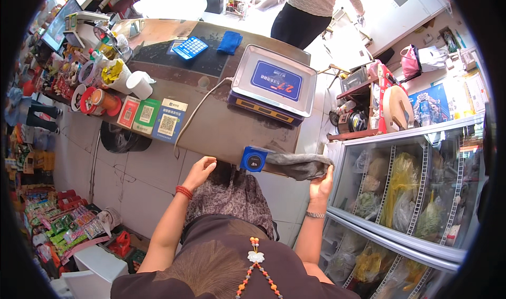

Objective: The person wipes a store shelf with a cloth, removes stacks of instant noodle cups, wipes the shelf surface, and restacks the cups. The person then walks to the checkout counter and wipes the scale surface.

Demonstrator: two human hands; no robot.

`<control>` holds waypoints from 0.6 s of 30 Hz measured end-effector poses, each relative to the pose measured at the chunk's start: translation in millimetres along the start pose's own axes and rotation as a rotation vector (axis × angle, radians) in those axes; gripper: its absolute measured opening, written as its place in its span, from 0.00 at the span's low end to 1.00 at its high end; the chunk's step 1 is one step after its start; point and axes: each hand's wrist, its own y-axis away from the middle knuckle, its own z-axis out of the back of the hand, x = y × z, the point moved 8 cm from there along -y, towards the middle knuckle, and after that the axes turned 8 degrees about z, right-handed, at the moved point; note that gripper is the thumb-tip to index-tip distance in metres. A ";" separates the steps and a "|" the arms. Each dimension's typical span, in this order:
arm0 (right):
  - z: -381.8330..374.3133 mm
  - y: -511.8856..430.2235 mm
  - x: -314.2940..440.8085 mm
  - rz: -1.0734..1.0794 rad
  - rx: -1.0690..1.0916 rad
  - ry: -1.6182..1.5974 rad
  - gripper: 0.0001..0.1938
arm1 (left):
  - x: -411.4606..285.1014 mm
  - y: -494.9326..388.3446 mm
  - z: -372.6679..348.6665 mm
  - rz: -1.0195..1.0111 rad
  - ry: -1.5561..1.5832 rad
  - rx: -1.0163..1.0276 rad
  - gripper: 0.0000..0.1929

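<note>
My right hand [322,184] grips the end of a crumpled grey cloth [302,166], stretched along the front right corner of the counter [215,131]. Beside the cloth's other end, a small blue box [253,159] with a round dark face sits at the counter's front edge. My left hand [201,173] hovers just off that edge, left of the blue box, its fingers loosely bent and nothing visible in them. Further back on the counter stands a weighing scale [272,85] with a metal pan.
A grey cable [197,117] runs from the scale over the counter edge. Payment code signs [170,119], a white cup [139,85] and a blue calculator [190,47] occupy the counter. On my right is a glass-door refrigerator [395,188]. A person [302,14] stands beyond the counter.
</note>
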 end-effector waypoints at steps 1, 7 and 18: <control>-17.5 6.8 9.8 -0.013 0.050 0.004 0.21 | -0.4 -3.4 1.7 0.011 -0.035 0.000 0.16; -73.8 10.3 -12.7 -0.130 0.269 0.148 0.23 | -2.8 -4.9 18.9 0.038 -0.097 0.011 0.16; -93.4 7.0 -74.5 0.611 0.985 1.599 0.27 | 29.9 31.4 40.7 0.236 -0.194 -0.208 0.15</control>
